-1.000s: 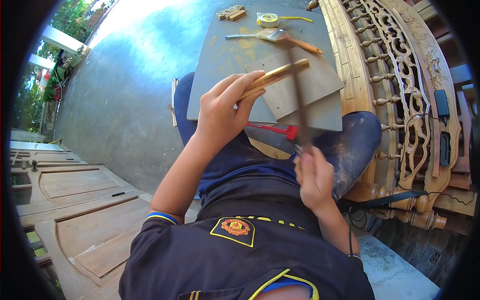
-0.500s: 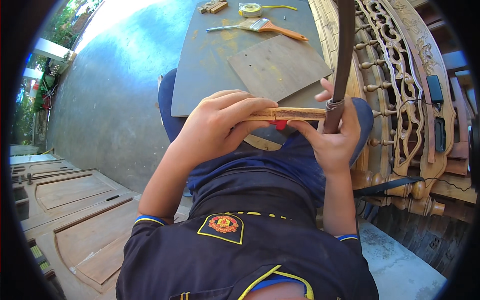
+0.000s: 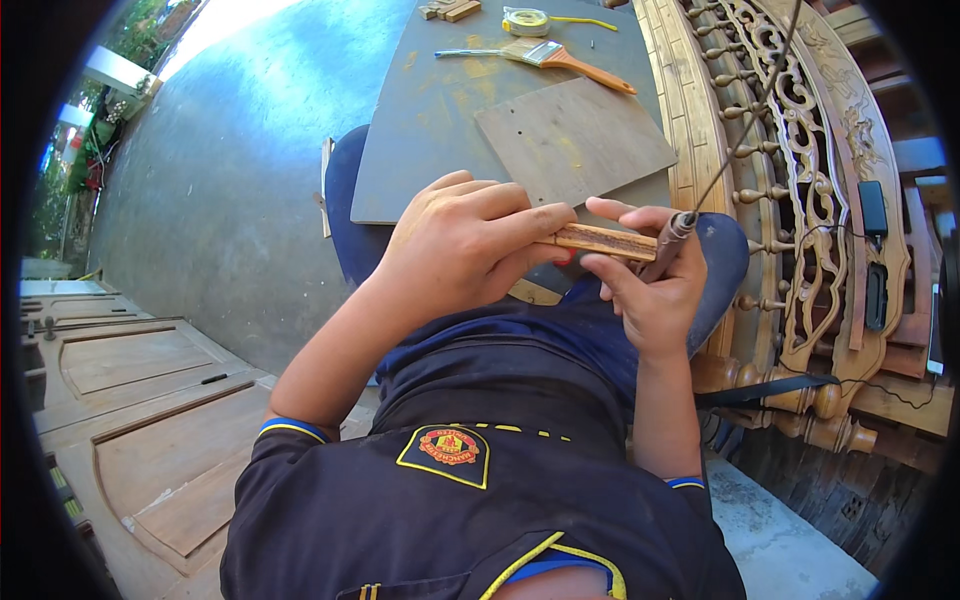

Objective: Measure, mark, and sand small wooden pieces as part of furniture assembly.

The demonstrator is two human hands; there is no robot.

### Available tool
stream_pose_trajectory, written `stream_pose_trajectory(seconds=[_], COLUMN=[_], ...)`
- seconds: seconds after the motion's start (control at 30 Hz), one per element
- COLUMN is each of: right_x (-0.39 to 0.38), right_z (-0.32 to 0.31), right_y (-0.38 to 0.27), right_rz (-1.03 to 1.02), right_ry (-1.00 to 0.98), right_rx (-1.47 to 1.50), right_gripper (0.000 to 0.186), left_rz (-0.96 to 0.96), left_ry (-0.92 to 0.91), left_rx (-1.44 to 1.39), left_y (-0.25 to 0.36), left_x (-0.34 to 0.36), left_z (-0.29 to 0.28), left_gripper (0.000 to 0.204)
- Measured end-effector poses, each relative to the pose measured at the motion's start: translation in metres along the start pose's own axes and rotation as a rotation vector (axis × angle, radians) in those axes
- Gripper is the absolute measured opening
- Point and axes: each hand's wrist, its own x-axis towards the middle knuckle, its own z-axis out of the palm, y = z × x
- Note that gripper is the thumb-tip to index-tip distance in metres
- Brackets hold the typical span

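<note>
My left hand (image 3: 465, 240) is closed round a short, narrow wooden strip (image 3: 600, 243) with a rough dark band along its side, held level above my lap. My right hand (image 3: 655, 280) grips the brown handle (image 3: 668, 248) of a long thin-bladed tool (image 3: 740, 140), which points up and to the right. The fingers and thumb of my right hand are beside the strip's right end. A small red item (image 3: 564, 258) shows partly behind the strip.
A grey board (image 3: 400, 130) ahead holds a plywood square (image 3: 570, 140), paintbrush (image 3: 545, 56), tape measure (image 3: 525, 20) and small wood pieces (image 3: 445, 10). Carved railings (image 3: 820, 200) lie right, wooden door panels (image 3: 150, 380) left, concrete floor (image 3: 200, 200) beyond.
My left hand and the strip lowered from the board, then shifted slightly right. The long tool has turned from broad side to thin edge, and my right hand has risen to the strip's end.
</note>
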Motion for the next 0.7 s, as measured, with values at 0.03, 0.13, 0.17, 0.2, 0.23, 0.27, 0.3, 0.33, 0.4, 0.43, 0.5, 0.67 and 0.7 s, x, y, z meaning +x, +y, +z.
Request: stream_pose_trajectory(seconds=[0.03,0.13,0.17,0.2,0.23,0.27,0.3,0.33,0.4,0.43,0.5,0.67,0.7], right_x=[0.000,-0.001,-0.002,-0.002,-0.003,-0.002,-0.003,-0.004,-0.006,-0.007,-0.009,-0.015,-0.015], right_z=[-0.001,-0.005,-0.005,-0.004,-0.001,0.001,0.001,0.002,0.003,0.005,0.007,0.009,0.009], right_y=[-0.004,-0.001,0.003,0.007,0.010,0.013,0.014,0.014,0.015,0.016,0.018,0.028,0.029], right_rz=[0.048,0.065,0.035,0.035,-0.001,-0.036,-0.034,-0.035,-0.033,-0.044,-0.054,-0.091,-0.089], right_ry=[-0.021,-0.073,-0.101,-0.104,-0.108,-0.111,-0.114,-0.100,-0.088,-0.070,-0.054,0.006,0.004], right_rx=[0.068,0.135,0.136,0.136,0.188,0.239,0.239,0.233,0.226,0.211,0.195,0.127,0.126], right_gripper=[0.036,0.036,0.036,0.036,0.037,0.037,0.037,0.038,0.039,0.039,0.039,0.040,0.040], left_rz=[-0.006,0.021,0.004,-0.014,-0.016,-0.051,-0.086,-0.090,-0.093,-0.096,-0.113,-0.138,-0.154], left_ry=[0.004,0.024,0.025,0.025,0.028,0.020,0.012,0.013,0.032,0.033,0.056,0.054,0.045], left_rx=[0.003,-0.060,-0.153,-0.245,-0.244,-0.228,-0.211,-0.211,-0.208,-0.209,-0.230,-0.248,-0.249], left_y=[0.000,-0.002,-0.003,-0.004,-0.003,-0.001,0.001,0.002,0.003,0.003,0.003,0.004,0.005], left_x=[0.001,0.002,0.001,0.000,0.000,-0.001,-0.001,-0.001,-0.001,-0.002,-0.003,-0.004,-0.005], left_z=[0.000,0.000,0.001,0.003,0.003,0.004,0.005,0.006,0.007,0.008,0.011,0.014,0.015], left_gripper=[0.036,0.037,0.038,0.038,0.038,0.039,0.040,0.040,0.040,0.040,0.039,0.037,0.036])
